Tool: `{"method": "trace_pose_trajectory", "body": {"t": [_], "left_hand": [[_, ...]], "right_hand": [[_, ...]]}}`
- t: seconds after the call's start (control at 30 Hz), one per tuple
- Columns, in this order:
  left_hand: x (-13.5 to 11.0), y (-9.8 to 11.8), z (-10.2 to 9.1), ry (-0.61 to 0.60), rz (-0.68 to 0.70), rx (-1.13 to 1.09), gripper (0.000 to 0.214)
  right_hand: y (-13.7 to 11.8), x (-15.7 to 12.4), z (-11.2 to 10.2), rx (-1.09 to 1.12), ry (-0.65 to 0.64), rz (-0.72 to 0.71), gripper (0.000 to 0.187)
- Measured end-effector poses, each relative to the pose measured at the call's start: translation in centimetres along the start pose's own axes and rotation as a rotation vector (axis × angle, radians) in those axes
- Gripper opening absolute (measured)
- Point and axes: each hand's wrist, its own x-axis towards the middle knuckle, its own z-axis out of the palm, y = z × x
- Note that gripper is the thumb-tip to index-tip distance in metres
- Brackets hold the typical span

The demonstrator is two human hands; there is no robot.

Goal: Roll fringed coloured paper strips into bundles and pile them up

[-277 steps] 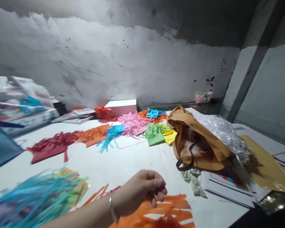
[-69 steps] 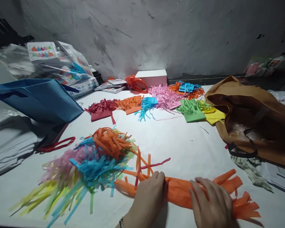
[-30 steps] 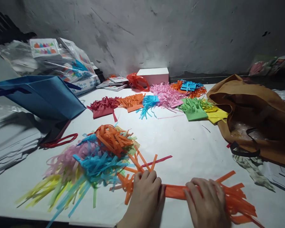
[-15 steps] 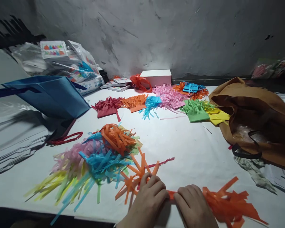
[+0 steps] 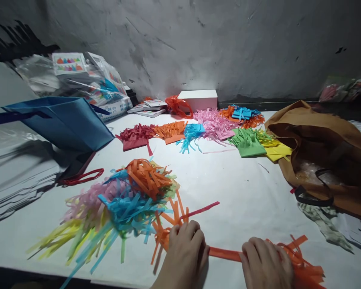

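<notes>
Low over the white table, both my hands grip one orange tissue-paper tassel by its rolled middle. A short flat stretch of the orange tassel (image 5: 225, 253) shows between them. My left hand (image 5: 188, 247) is closed around the left part, with fringe fanning out beyond its fingers. My right hand (image 5: 266, 261) is closed around the right part, where more orange fringe (image 5: 308, 267) spreads over the table. Just past my left hand lies a dark pink paper strip (image 5: 203, 209). A loose heap of finished-looking tassels, with blue fringe (image 5: 132, 210) on top, sits to the left.
Fringed paper stacks line the back, including dark red (image 5: 135, 143), pink (image 5: 213, 124) and green (image 5: 251, 146). A blue bag (image 5: 69, 124) stands left, a brown bag (image 5: 289, 120) right. A pale box (image 5: 198, 98) rests by the wall. A patterned glove (image 5: 326, 224) lies beside the brown bag.
My hands have moved apart, the right one shifting rightward. More of the orange middle now shows between them, looking flatter and longer. The fringe at both ends has shifted.
</notes>
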Motion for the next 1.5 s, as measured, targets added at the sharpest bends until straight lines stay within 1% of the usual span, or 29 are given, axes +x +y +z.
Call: {"method": "trace_pose_trajectory", "body": {"t": [0.07,0.1,0.17,0.27,0.3,0.33,0.4,0.5,0.57,0.63,0.77,0.83,0.9,1.0,1.1,1.17,1.2,1.23,1.3,1.37,1.43,1.5], "left_hand": [[-0.1,-0.1,0.3,-0.004,0.006,-0.009,0.015],[-0.2,-0.2,0.4,0.002,0.017,-0.022,0.016],[-0.5,-0.5,0.8,0.060,0.047,-0.056,0.020],[-0.7,-0.9,1.2,0.173,0.147,-0.104,0.023],[-0.7,-0.9,1.1,0.188,0.197,-0.113,0.023],[-0.6,-0.9,1.0,0.175,0.246,-0.118,0.023],[-0.4,-0.9,0.6,0.108,0.324,-0.108,0.022],[0.0,-0.6,0.0,0.050,0.376,-0.089,0.022],[0.1,-0.4,-0.2,0.073,0.349,-0.115,0.020],[-0.1,-0.3,-0.1,0.082,0.284,-0.163,0.017],[-0.7,-0.2,0.2,0.059,0.172,-0.234,0.016],[-0.7,0.1,0.3,0.050,0.143,-0.226,0.019],[-0.5,0.5,0.2,0.050,0.120,-0.185,0.019],[0.1,1.2,0.0,-0.008,0.074,-0.081,0.013],[0.6,1.5,-0.1,-0.075,0.041,0.026,0.014],[0.8,1.3,0.0,-0.070,0.089,0.078,0.019],[0.8,1.2,0.1,-0.058,0.143,0.101,0.020],[0.7,1.0,0.2,-0.039,0.213,0.124,0.020],[0.6,0.8,0.4,-0.002,0.348,0.176,0.020],[0.5,0.7,0.6,0.001,0.443,0.223,0.024],[0.4,0.9,0.9,-0.027,0.497,0.249,0.025],[0.5,1.2,1.2,-0.049,0.469,0.205,0.023]], "right_hand": [[-0.8,0.4,0.2,0.089,0.071,-0.086,0.016],[-1.3,0.6,0.4,0.162,0.081,-0.137,0.019],[-2.2,0.8,0.8,0.306,0.041,-0.194,0.021],[-2.8,0.8,1.4,0.383,-0.017,-0.148,0.023],[-2.8,0.7,1.5,0.401,-0.022,-0.127,0.022],[-2.7,0.6,1.6,0.420,-0.019,-0.111,0.022],[-2.6,0.6,1.7,0.456,-0.022,-0.095,0.019],[-2.9,0.7,1.5,0.458,-0.041,-0.125,0.019],[-3.0,0.8,1.3,0.441,-0.044,-0.152,0.021],[-2.8,0.8,1.0,0.428,-0.035,-0.156,0.024],[-0.7,0.2,0.0,0.371,-0.027,-0.134,0.022],[0.4,0.0,-0.4,0.323,-0.045,-0.137,0.022],[0.8,0.0,-0.6,0.261,-0.074,-0.133,0.021],[0.3,0.2,-0.5,0.206,-0.091,-0.017,0.021],[-0.6,0.5,-0.5,0.241,-0.078,0.099,0.021],[-0.8,0.7,-0.4,0.321,-0.052,0.126,0.021],[-0.7,0.7,-0.3,0.373,-0.038,0.113,0.021],[-0.6,0.6,-0.3,0.426,-0.029,0.078,0.023],[-0.4,0.4,-0.1,0.498,-0.029,-0.040,0.027],[-0.4,0.2,0.0,0.493,-0.032,-0.148,0.029],[-0.5,0.0,0.3,0.435,-0.012,-0.182,0.027],[-0.8,0.1,0.6,0.380,0.019,-0.187,0.022]]}}
